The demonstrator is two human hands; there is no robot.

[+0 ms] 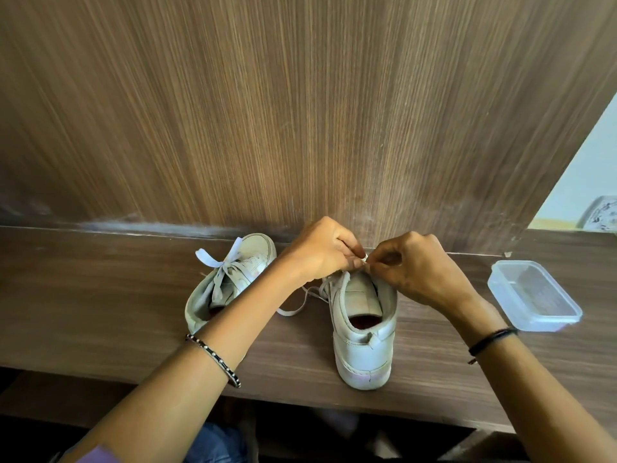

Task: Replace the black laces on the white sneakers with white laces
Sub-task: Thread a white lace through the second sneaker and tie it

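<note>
1. Well, far left on the desk point(100, 295) stands the left shoe point(233, 279), strung in white and closed with a bow point(213, 260). I judge that one done.
2. My left hand point(320, 253) comes next. Its fingers are curled in, pinching the lace point(297, 305) just above the tongue of the other shoe.
3. Below that hand a loose tail of the lace runs off the eyelets and lies on the desk between the two shoes. It looks flat, soft and light, so I expect it to flop and twist. It is best taken close to the tip or right beside the knot and pinched flat, not mid-length.
4. The right shoe point(362, 329) stands upright, heel toward me and toe to the wall. It is probably light enough to slide under a hard tug, so I would pull the two ends against each other rather than upward.
5. My right hand point(424, 269) meets the left fingertip to fingertip over the tongue, fingers curled and also pinching the lace. My fingers hide how much lace sits in each pinch.
6. Far right, well apart from the shoes, a clear box point(534, 295) lies on the desk. I see no black lace anywhere, so this tie looks like the last step.
</note>
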